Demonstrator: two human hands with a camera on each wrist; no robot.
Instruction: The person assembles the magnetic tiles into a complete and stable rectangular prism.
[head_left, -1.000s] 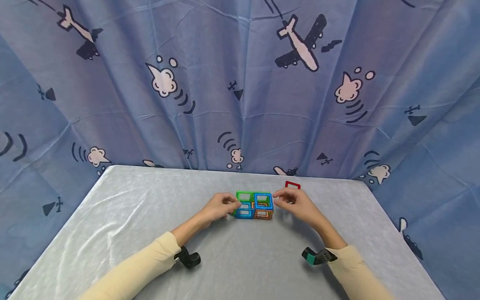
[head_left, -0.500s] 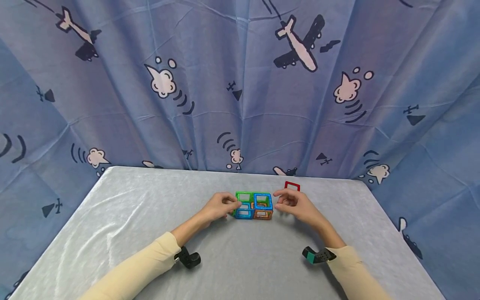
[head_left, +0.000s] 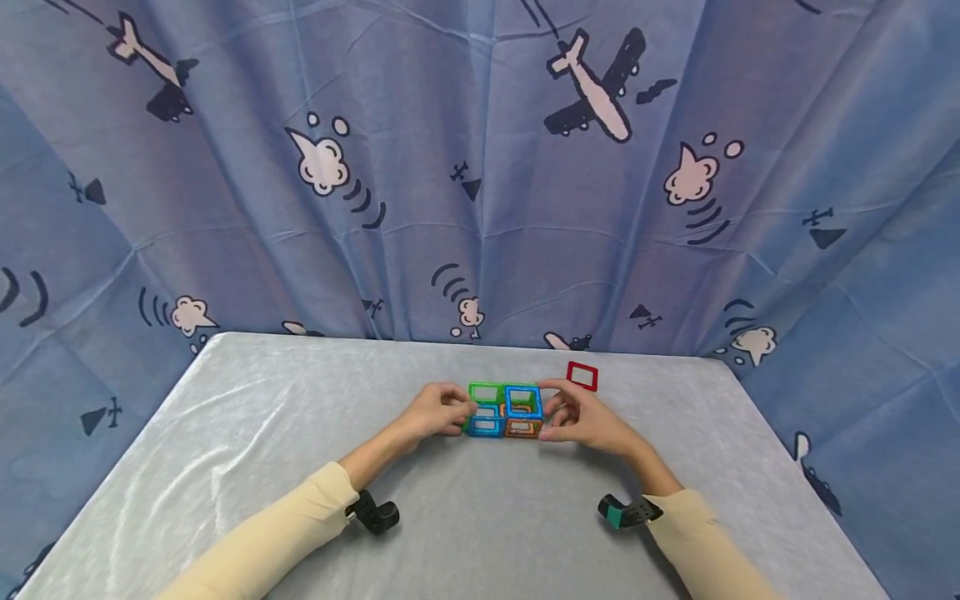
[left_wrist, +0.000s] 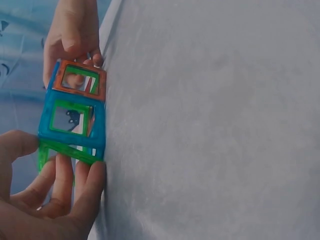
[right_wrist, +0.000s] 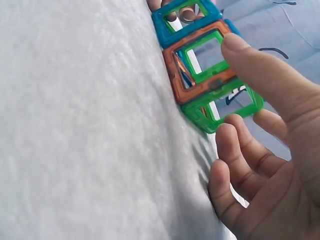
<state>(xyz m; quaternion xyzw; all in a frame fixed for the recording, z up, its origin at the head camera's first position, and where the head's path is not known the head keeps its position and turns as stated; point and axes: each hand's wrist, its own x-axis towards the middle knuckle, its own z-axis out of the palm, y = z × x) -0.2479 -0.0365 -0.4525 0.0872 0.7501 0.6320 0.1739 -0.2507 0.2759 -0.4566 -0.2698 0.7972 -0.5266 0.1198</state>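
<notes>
A small box-like structure of magnetic tiles (head_left: 504, 410) stands on the table, two cubes side by side, with blue, orange and green square frames. At its left end is my left hand (head_left: 437, 410). The left wrist view shows that hand's thumb and fingers (left_wrist: 63, 180) gripping around a green end tile (left_wrist: 75, 151). My right hand (head_left: 585, 417) spans the other end. In the right wrist view, its thumb (right_wrist: 260, 65) overlaps the corner of the orange tile (right_wrist: 177, 90), while its bent fingers lie by the green end tile (right_wrist: 200, 125).
A loose red square tile (head_left: 582, 376) lies flat behind the right hand. Grey-white cloth covers the table (head_left: 465, 517). Behind its far edge hangs a blue curtain (head_left: 420, 208) with airplane prints.
My right hand has moved left from beside the structure to its right end, its thumb lowering to the near side. More of the red tile shows. My left hand stays in place.
</notes>
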